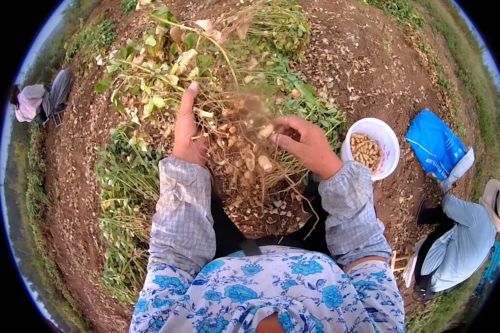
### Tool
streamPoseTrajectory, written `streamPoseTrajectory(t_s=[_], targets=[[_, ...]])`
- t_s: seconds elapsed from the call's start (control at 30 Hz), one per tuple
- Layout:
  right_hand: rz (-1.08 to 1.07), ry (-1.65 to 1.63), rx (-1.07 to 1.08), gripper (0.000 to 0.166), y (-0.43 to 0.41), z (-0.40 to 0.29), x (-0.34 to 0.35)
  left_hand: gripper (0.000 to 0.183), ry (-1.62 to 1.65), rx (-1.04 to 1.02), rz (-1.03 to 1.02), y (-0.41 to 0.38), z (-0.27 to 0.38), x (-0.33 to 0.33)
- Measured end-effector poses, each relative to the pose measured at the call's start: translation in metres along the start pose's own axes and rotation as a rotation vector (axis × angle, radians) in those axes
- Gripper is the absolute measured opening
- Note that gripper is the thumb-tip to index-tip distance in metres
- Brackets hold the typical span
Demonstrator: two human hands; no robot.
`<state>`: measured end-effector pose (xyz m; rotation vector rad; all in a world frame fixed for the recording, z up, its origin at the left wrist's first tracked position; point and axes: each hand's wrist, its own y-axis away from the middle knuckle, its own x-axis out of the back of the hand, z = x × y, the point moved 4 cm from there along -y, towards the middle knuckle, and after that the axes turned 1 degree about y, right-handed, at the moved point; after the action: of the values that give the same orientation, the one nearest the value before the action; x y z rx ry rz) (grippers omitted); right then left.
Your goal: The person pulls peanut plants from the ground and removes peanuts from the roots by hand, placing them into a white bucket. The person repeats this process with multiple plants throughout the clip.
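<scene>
My left hand [190, 131] grips an uprooted peanut plant [183, 70] by its stems, thumb pointing up. Leaves, some green and some withered, spread beyond that hand, while the tangled roots hang towards my lap. Several peanut pods [250, 160] dangle among the roots. My right hand [302, 139] pinches one pale peanut pod [266, 131] between thumb and fingers at the right side of the roots. Whether that pod is still joined to the plant, I cannot tell. To the right of this hand stands a white plastic bucket [389, 143] with loose peanuts [364, 152] inside.
Pulled peanut plants [127, 187] lie in a row at left and ahead. A blue fertilizer bag [435, 143] rests on the soil [346, 62] beyond the bucket. One person [462, 245] sits at lower right, another person [37, 100] at far left.
</scene>
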<state>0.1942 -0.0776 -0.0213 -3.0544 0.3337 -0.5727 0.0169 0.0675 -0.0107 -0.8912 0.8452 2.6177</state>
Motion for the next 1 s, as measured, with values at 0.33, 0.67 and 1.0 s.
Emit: streamPoseTrajectory(t_s=[0.33, 0.67, 1.0], targets=[[0.067, -0.147, -0.063, 0.039, -0.003, -0.01, -0.007, 0.047, 0.03, 0.013, 0.009, 0.002, -0.001, -0.002], [0.302, -0.085, -0.092, 0.024, -0.008, 0.002, -0.011, 0.054, -0.008, -0.029, 0.034, 0.002, -0.005, 0.0], [0.667, -0.813, -0.161, 0.019, -0.008, 0.033, 0.082, 0.059, -0.027, -0.121, 0.014, 0.001, 0.006, 0.014]])
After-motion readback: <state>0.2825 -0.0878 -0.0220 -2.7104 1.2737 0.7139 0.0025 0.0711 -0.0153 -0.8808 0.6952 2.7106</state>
